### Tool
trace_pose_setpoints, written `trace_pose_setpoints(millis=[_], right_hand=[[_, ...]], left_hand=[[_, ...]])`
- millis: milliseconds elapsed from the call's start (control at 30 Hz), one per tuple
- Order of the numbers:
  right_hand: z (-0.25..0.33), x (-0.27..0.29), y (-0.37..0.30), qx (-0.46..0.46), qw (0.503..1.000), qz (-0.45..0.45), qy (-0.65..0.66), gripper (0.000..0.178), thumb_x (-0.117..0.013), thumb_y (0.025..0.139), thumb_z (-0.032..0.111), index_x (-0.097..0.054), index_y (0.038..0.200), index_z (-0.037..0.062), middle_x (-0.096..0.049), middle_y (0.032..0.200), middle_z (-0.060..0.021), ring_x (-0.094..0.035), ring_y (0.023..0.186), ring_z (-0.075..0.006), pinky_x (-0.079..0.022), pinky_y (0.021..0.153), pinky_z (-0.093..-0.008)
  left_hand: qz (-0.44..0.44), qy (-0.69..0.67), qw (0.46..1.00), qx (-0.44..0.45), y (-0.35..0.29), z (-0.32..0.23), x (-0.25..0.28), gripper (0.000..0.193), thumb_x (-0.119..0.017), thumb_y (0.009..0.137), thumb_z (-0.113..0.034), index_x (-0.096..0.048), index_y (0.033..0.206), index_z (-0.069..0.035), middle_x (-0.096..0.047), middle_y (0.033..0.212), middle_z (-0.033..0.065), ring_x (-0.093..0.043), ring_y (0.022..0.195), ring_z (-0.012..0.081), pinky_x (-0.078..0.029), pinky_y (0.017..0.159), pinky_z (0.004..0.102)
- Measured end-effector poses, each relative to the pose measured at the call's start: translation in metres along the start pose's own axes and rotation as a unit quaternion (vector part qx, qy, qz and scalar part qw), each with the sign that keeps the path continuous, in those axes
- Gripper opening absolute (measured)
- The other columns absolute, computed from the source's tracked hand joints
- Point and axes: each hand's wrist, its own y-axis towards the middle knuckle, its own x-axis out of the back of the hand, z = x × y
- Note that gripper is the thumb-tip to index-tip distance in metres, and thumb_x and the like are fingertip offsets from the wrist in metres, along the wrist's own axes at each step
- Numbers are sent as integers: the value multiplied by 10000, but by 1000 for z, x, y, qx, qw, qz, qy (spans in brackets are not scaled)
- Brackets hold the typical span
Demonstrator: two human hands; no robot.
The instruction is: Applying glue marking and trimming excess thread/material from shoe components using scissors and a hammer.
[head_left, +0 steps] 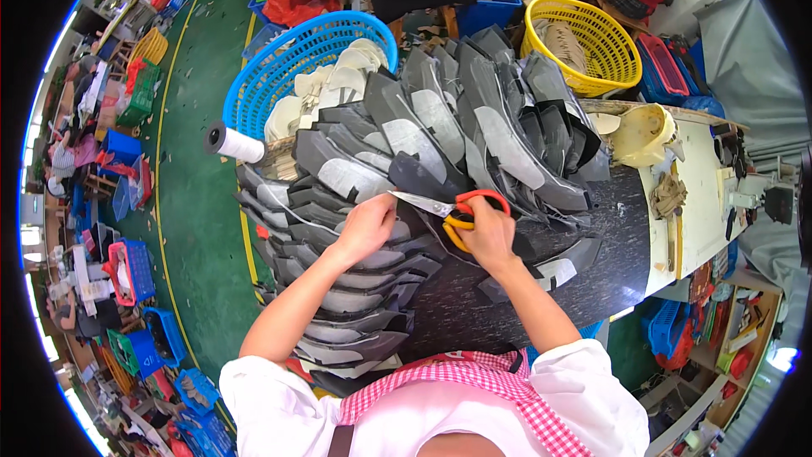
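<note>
My right hand (489, 235) is closed round the red and yellow handles of a pair of scissors (427, 203). The blades point left, and their tips reach the fingertips of my left hand (365, 227). Those left fingers are pinched together over the dark pieces; what is between them is too small to make out. Around both hands lie stacks of curved black and grey cut pieces (503, 135), overlapping in rows. Another column of such pieces (347, 322) runs down under my left forearm. One loose piece with a pale patch (554, 272) lies right of my right hand.
A dark speckled tabletop (622, 228) carries the stacks. Beyond them stand a blue basket (245, 93) of pale pieces and a yellow basket (622, 42). A white thread spool (237, 144) is at left, a cream tub (644, 137) at right. Other people work nearby.
</note>
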Motion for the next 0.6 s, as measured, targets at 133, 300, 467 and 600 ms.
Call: trace_pose_setpoints(millis=[133,300,467,600], right_hand=[[-42,36,30,-32,979,-202,21,355,-734,569,68,-548,870,86,-607,757,-96,-611,694,-286,-471,612,-360],[-60,32,98,-9,954,-295,-56,353,-734,630,154,-537,913,78,-617,801,-94,-607,708,-302,-462,588,-372],[-39,33,74,-9,976,-211,-55,399,-743,625,157,-563,973,82,-622,819,-86,-607,720,-287,-468,609,-354],[-14,55,4,-24,986,-157,49,381,-722,640,80,-571,990,65,-628,863,-84,-618,730,-259,-476,649,-310]], left_hand=[[-25,-95,994,46,-8,-7,27,416,-469,799,-20,-471,1212,-66,-514,703,66,-509,625,178,-416,593,294],[-60,-257,962,69,-4,-1,40,309,-473,823,-7,-533,1123,-53,-455,703,-34,-437,677,52,-359,628,188],[70,-44,995,-47,-20,-5,20,373,-488,741,1,-570,1093,-93,-498,703,75,-506,632,187,-418,604,294],[74,21,997,-28,-32,-16,18,316,-491,761,-25,-576,1057,-93,-581,831,114,-572,755,284,-450,673,361]])
